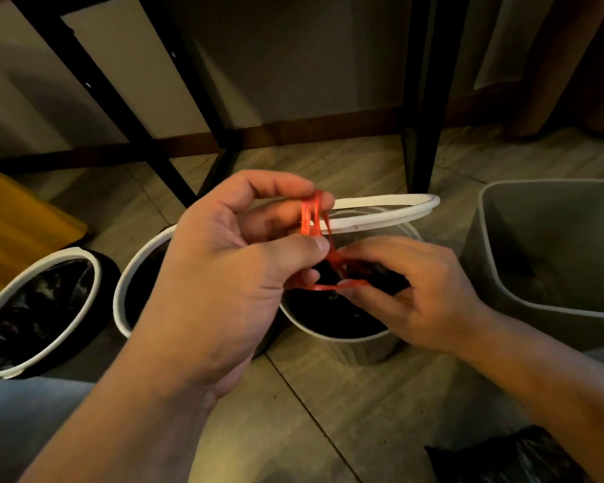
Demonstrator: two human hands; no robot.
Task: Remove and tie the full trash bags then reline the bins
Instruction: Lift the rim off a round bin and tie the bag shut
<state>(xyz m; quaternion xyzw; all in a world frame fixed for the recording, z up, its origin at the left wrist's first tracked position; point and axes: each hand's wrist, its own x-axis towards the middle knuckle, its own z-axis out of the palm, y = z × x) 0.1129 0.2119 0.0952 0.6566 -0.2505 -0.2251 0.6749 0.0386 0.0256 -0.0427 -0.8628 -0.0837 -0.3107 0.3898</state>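
Observation:
A black trash bag point(332, 315) sits in a round white bin point(360, 346) at the centre of the floor. Its red drawstring point(309, 217) is pulled up out of the bag's gathered top. My left hand point(224, 273) pinches a loop of the drawstring between thumb and fingers above the bin. My right hand point(412, 291) pinches the lower strand of the drawstring right at the bag's bunched neck. A loose white ring point(380, 212) lies tilted across the far side of the bin.
At the left stands a round white bin point(39, 315) lined with a black bag, and another white bin's rim point(133, 270) shows behind my left hand. A grey rectangular bin point(551, 249) stands at right. Black table legs point(422, 99) rise behind. A black bag point(509, 458) lies bottom right.

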